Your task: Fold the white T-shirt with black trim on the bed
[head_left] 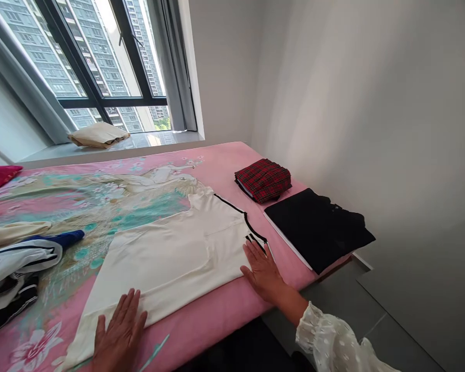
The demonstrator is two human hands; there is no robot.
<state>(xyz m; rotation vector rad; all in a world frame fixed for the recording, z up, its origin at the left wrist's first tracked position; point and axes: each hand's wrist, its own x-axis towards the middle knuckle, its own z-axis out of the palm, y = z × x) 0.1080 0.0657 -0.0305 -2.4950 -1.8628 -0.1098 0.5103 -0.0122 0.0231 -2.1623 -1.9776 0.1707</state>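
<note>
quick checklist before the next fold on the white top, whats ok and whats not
1. White top spread flat on the pink bedsheet: ok.
2. Left hand flat on the hem end: ok.
3. Right hand flat by the black-trimmed collar end: ok.
4. Top clear of the folded black garment and the red plaid piece: ok.
5. Clothes pile apart from the top: ok.
6. Far sleeve lying smooth: cannot tell.

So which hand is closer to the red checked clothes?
The right hand. It lies flat on the white shirt's black-trimmed end, just below the red checked clothes. The left hand presses the shirt's other end, much farther away.
</note>
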